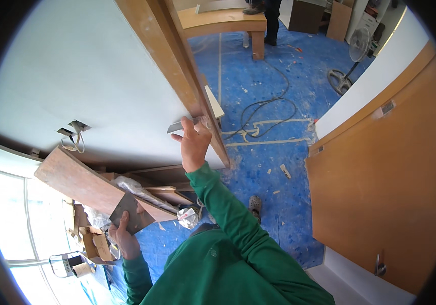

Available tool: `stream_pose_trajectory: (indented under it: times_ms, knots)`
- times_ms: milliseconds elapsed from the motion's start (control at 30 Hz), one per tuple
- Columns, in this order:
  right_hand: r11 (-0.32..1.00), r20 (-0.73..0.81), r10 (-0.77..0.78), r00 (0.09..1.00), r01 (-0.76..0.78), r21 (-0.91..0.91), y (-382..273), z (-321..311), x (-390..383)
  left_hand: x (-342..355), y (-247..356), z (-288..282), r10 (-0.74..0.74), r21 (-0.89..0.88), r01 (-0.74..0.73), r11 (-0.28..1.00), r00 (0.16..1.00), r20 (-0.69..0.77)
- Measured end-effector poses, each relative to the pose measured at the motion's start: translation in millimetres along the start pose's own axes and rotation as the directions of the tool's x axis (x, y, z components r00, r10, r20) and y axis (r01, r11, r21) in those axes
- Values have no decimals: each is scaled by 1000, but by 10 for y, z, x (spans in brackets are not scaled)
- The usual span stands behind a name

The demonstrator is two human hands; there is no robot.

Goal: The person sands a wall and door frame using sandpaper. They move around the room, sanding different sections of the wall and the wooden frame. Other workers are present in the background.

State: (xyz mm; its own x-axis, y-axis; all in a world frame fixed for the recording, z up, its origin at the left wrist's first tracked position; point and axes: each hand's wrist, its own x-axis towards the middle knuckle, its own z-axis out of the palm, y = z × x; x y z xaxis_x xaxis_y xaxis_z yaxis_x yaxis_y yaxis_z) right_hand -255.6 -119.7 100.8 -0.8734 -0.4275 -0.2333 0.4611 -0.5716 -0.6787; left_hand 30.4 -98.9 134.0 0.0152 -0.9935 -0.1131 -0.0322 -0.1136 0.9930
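Observation:
My right hand (194,140) grips a metal putty knife (176,127), its blade at the edge where the white wall (86,61) meets the wooden door frame (162,46). Lower on the left, my left hand (124,236) holds a dark, square metal plate (131,213), thumb on its face, in front of a long, pinkish wooden board (86,180) that leans below the wall. Loose wires (78,142) hang from an opening in the wall.
A wooden door (380,188) stands at right. Ahead, a person's legs (271,23) are by a wooden bench (218,20). A cable (279,99) crosses the blue floor sheeting (279,188), near a fan (357,46). Cardboard boxes (96,246) sit at lower left.

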Motion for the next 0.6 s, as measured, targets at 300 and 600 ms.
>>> stream_pose_trajectory:
  times_ms: [300, 600]
  knots:
    - [1000, 51, 18, 999, -17, -22, -359, 254, -96, -62, -12, 40, -8, -33, 12, 999, 994, 110]
    - [941, 82, -203, 976, 218, -261, -307, -64, -364, -95, -134, 79, -63, -38, 70, 997, 987, 148]
